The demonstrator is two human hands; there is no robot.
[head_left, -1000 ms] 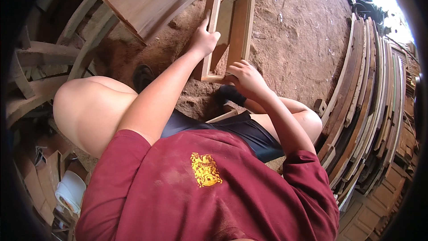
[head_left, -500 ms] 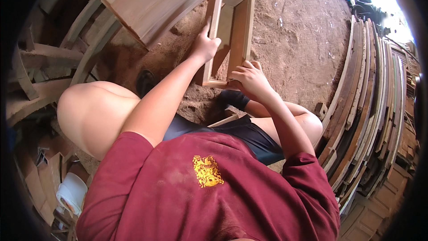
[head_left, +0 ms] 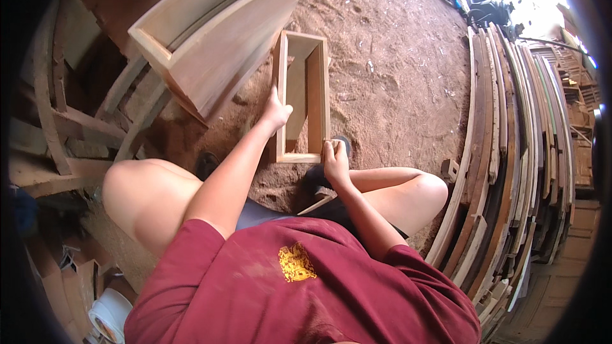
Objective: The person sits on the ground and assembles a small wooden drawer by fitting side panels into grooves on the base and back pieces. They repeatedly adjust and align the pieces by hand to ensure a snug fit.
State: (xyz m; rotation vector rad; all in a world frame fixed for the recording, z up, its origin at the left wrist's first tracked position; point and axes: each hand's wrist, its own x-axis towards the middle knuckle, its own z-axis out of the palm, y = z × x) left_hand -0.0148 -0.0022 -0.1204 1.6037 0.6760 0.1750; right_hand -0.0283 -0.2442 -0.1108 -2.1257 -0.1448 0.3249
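Observation:
A narrow rectangular wooden drawer box (head_left: 317,99) stands tilted in front of me, its open face toward me. My left hand (head_left: 276,113) is closed around its left side wall, thumb on the rim. At the near right corner, my right hand (head_left: 336,159) is closed in a fist against the drawer box's edge. A small pale bit shows at its fingertips, too small to name. Behind the right hand is a dark rounded thing (head_left: 345,144), partly hidden.
A larger wooden cabinet box (head_left: 223,44) leans at the upper left, near the drawer box. Curved wooden frames (head_left: 121,102) stand left of it. Long stacked planks (head_left: 497,153) line the right side. A white bucket (head_left: 109,313) sits lower left. Sandy ground (head_left: 395,76) lies ahead.
The drawer box and both hands sit lower and further left in view, as the view shifted. My right hand's fingers went from spread over the corner to curled in a fist.

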